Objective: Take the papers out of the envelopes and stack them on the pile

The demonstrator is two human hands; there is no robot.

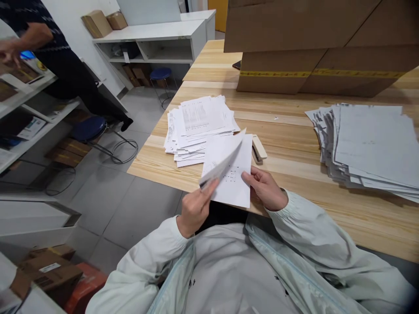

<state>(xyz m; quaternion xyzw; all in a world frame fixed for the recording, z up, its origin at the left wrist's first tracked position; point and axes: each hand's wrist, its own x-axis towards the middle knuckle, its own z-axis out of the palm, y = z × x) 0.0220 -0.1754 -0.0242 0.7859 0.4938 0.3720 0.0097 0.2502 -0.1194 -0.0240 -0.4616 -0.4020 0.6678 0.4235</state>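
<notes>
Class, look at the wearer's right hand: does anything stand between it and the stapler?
Nothing visible does. The stapler lies on the table just beyond the right hand, beside the right edge of the held sheets. The hand itself is occupied, though, holding those sheets.

The worktop (290,141) is pale, striped wood. Clocked from the person, a loose pile of papers (203,122) lies between 11 and 12 o'clock, a cream stapler (259,148) just past 12, a broader paper stack (373,144) at 2. Farther off, a large cardboard box (314,61) stands at 1, a dark flat object (237,65) beside it near 12.
</notes>
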